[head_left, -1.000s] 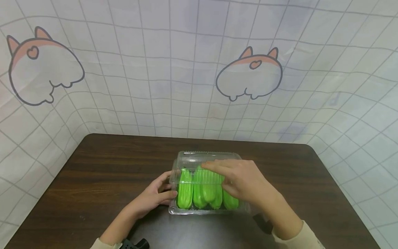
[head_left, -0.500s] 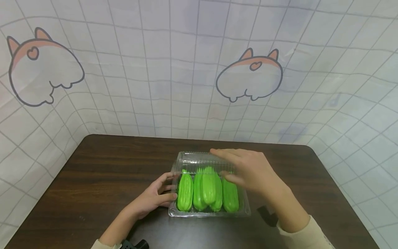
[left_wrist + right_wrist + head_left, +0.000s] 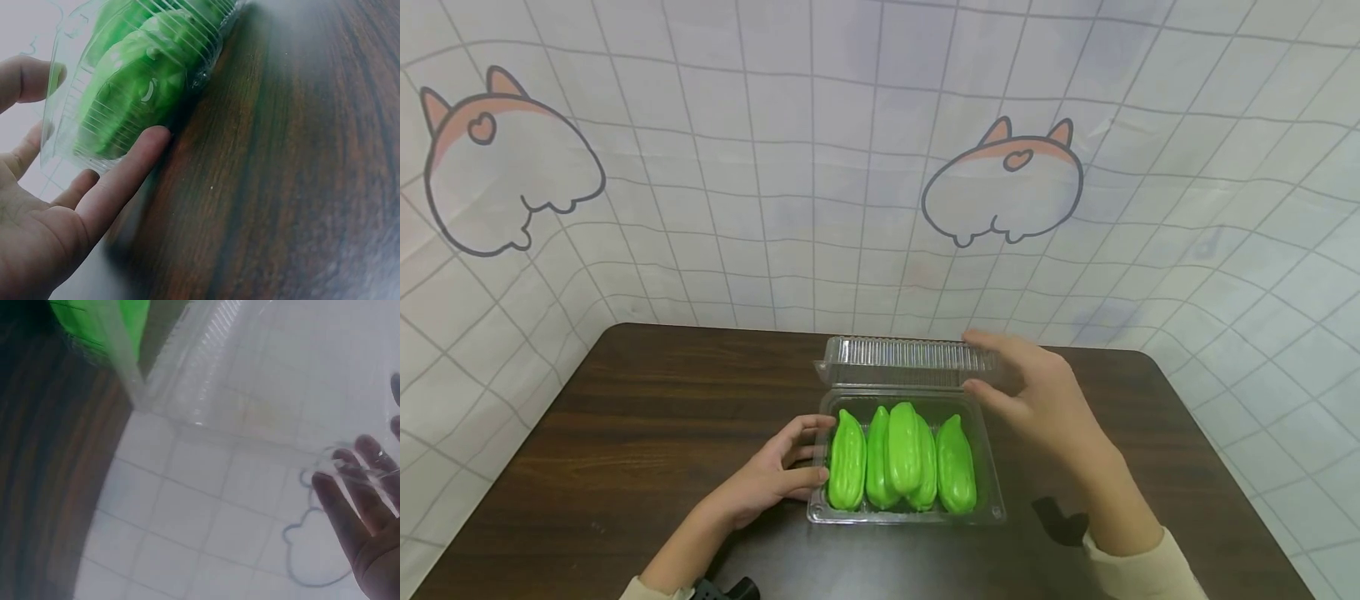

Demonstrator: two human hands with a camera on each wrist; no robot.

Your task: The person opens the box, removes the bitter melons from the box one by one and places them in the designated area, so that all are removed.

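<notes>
A clear plastic box [image 3: 907,516] on the table holds several green, ridged vegetables [image 3: 904,450], seen in the left wrist view as green shapes [image 3: 134,87] behind clear plastic. Its hinged lid [image 3: 902,360] stands raised at the back. My left hand [image 3: 766,475] lies against the box's left wall, fingers extended and spread, as the left wrist view shows of the hand [image 3: 69,219]. At the lid's right side is my right hand [image 3: 1041,396], fingers spread and fairly straight. In the right wrist view, the fingertips of that hand [image 3: 362,512] touch the clear lid's edge.
The dark wooden table [image 3: 647,433] extends on both sides of the box. Behind it hangs a white gridded cloth [image 3: 820,208] with cartoon animal drawings. A black strap [image 3: 722,589] is on the left wrist.
The lid has swung up and back from over the vegetables, and my right hand has moved back and to the right with it. My left hand has stayed at the box's left wall.
</notes>
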